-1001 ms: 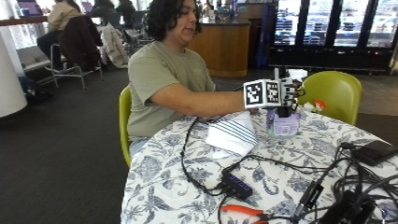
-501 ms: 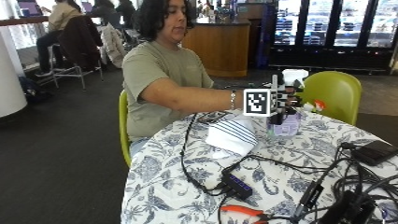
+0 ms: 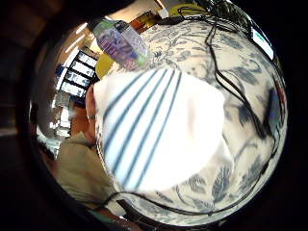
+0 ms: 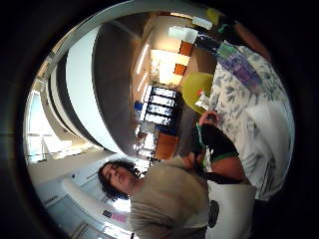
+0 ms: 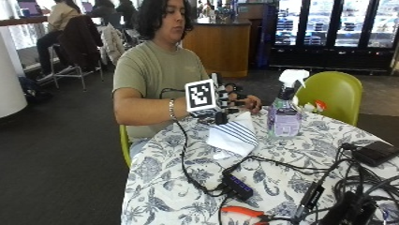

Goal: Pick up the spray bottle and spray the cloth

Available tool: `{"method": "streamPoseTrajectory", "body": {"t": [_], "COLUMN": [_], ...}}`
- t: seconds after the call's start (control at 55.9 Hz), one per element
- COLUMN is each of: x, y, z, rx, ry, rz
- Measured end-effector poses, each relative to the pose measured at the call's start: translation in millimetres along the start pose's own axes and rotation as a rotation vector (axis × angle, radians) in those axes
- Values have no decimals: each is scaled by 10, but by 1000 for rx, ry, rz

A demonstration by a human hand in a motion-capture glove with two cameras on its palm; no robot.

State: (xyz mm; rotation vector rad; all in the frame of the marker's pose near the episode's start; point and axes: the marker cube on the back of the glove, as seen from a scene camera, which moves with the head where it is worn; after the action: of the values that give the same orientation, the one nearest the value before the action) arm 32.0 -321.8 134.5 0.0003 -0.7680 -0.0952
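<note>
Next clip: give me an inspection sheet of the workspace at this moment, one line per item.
Surface: round table under a floral tablecloth.
Job's things: spray bottle upright on the table, untouched; striped cloth beside it, lying flat.
Clutter: black hub, orange-handled pliers, dark device near the table's edge.
Hand: gloved right hand hovers above the cloth, short of the bottle, holding nothing; whether its fingers are curled cannot be told.
Cables: black cables run from the hand across the table to the hub, with a tangle at the near corner.
Surroundings: green chairs, a wooden counter, drink fridges behind.
</note>
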Motion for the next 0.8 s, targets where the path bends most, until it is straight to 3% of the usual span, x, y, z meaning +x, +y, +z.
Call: {"method": "streamPoseTrajectory", "body": {"t": [0.179,0.411,0.805], "x": [-147,-281,-510], "y": [560,1139,1680], "z": [-388,-580,-319], "rx": [-46,-137,-209], "ry": [147,578,771], "rz": [1,30,-41]}}
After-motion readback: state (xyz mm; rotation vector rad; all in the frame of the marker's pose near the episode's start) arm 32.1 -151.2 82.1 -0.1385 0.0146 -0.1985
